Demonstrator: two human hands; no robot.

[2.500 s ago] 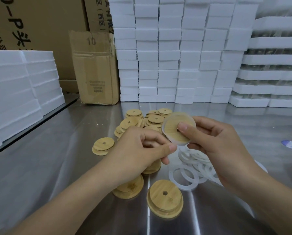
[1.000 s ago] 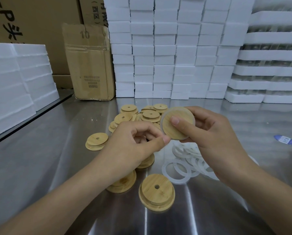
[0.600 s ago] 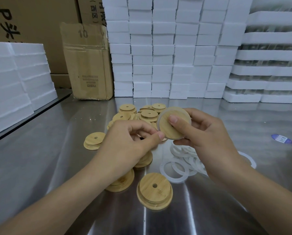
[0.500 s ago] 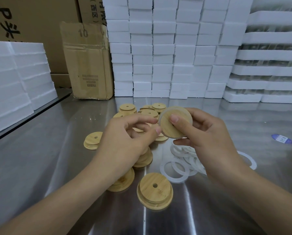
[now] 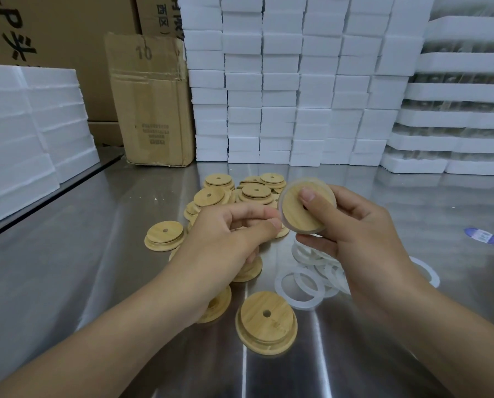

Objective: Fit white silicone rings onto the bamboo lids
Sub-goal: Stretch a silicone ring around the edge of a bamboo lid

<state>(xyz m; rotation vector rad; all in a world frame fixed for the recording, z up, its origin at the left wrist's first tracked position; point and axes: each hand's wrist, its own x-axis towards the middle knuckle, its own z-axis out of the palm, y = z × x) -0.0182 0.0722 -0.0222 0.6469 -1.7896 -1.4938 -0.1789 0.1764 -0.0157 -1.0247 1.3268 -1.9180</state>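
Hold tight the lid (image 5: 297,218) gripped in the right hand (image 5: 363,234), up just above the far lids (image 5: 254,191). Run the curled, empty-looking left hand (image 5: 228,239), just left of it, round the ring (image 5: 280,206) on its rim. Press flat, no bumps or twists.

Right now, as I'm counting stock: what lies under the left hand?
Beneath the left hand, at least two bamboo edges show: a farther lid and a nearer lid by the wrist. The hand covers whatever else lies there.
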